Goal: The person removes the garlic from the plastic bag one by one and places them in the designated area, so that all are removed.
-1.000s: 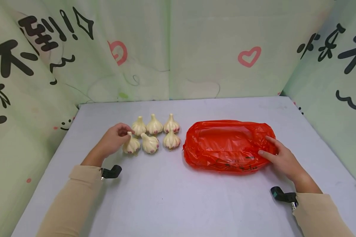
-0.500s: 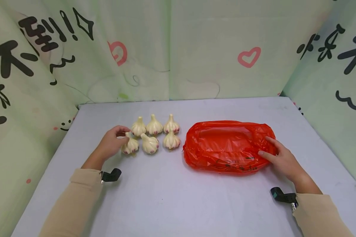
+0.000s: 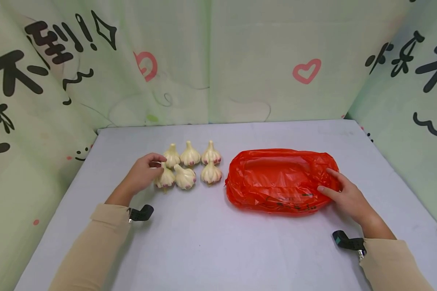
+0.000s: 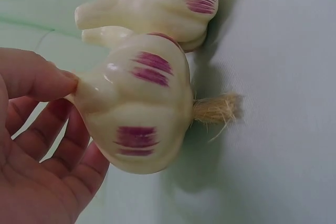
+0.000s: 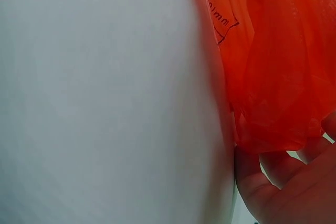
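In the left wrist view, my left hand (image 4: pixel 42 150) pinches a garlic bulb (image 4: pixel 142 108) by its stem, between thumb and forefinger. The bulb is cream white with purple streaks and a tuft of roots, and its other side faces the neighbouring bulbs. In the head view this garlic bulb (image 3: pixel 165 179) is at the left of the near row, close beside another bulb (image 3: pixel 185 178). My right hand (image 3: pixel 351 200) holds the right end of a red plastic bag (image 3: pixel 276 194), thumb and forefinger spread over its edge. The right wrist view shows fingers (image 5: pixel 257 182) against the bag's end, their tips partly hidden.
Behind the near row stand several more garlic bulbs (image 3: pixel 190 154), and one bulb (image 3: pixel 211 173) stands closest to the bag. The table (image 3: pixel 218 250) has a white cover. Patterned green curtains (image 3: pixel 255 60) hang behind it and at both sides.
My left hand first drew slightly left with the pinched garlic bulb, then moved it back right, closer to the neighbouring bulb. The right hand and bag have stayed in place.
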The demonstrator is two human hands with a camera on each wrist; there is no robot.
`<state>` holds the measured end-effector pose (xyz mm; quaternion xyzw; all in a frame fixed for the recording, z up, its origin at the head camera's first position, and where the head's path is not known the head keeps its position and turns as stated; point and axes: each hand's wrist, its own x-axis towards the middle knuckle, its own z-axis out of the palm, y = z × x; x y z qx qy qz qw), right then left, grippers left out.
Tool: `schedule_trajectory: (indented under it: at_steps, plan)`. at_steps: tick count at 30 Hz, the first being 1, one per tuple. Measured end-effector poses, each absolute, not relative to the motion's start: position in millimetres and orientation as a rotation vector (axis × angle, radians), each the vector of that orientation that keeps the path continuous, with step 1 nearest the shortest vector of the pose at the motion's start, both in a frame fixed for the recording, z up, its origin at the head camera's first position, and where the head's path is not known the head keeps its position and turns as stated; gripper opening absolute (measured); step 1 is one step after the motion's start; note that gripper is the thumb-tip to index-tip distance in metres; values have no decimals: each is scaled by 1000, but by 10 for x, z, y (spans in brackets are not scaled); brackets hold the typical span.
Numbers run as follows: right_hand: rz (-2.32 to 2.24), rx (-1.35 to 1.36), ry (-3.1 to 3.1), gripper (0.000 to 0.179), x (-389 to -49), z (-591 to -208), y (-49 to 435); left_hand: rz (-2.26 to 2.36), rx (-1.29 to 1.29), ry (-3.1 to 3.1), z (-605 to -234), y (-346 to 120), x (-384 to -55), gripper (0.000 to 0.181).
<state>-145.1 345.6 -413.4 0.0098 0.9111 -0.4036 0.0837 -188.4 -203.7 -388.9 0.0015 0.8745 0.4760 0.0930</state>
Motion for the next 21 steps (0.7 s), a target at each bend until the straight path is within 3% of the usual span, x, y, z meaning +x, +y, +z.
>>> schedule_trajectory:
  at_steps: [21]
  plan:
    - [-1174,24,2724,80,-1462,-4127,3460,1391,-7,2608,-3919,-1881,-1948,29]
